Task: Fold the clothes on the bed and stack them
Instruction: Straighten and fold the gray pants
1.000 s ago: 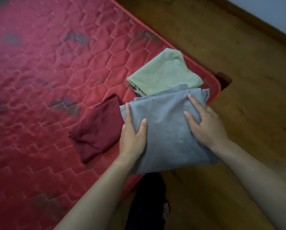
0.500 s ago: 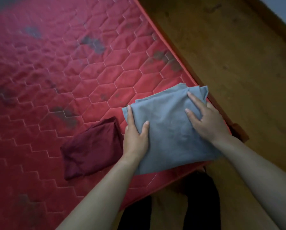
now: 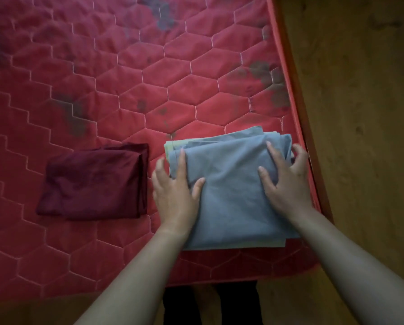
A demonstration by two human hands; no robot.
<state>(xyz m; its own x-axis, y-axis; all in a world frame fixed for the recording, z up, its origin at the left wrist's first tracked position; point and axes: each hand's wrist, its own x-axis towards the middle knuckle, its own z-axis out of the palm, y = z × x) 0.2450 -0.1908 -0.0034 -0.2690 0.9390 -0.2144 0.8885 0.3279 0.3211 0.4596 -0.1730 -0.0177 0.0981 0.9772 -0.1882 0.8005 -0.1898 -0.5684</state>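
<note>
Head-view watcher: Both hands are on the grey-blue garment [image 3: 231, 207], which lies folded near the near right corner of the bed [image 3: 102, 78].

Partner: Is anything under it?

Head-view watcher: Yes, a pale green garment [image 3: 173, 145]. Only thin strips of it show, at the far left corner and along the near edge. The grey-blue one lies on top and covers almost all of it.

Partner: How do the hands lie?

Head-view watcher: The left hand [image 3: 175, 191] lies flat along the left edge of the stack, fingers straight and thumb on the cloth. Its outer fingers reach past the edge. It grips nothing. The right hand [image 3: 287, 181] rests on the far right part, fingers spread and a little bent, with the outer ones at the right edge. I see no pinch there, so that hand is loose too.

Partner: What else is on the bed?

Head-view watcher: A maroon garment [image 3: 95, 181], folded, lies left of the stack, near it but apart. The bed is red and quilted in hexagons, with dark blotches. A wooden floor [image 3: 360, 113] runs along its right side, and the person's dark trouser legs [image 3: 180, 303] show below the near edge.
</note>
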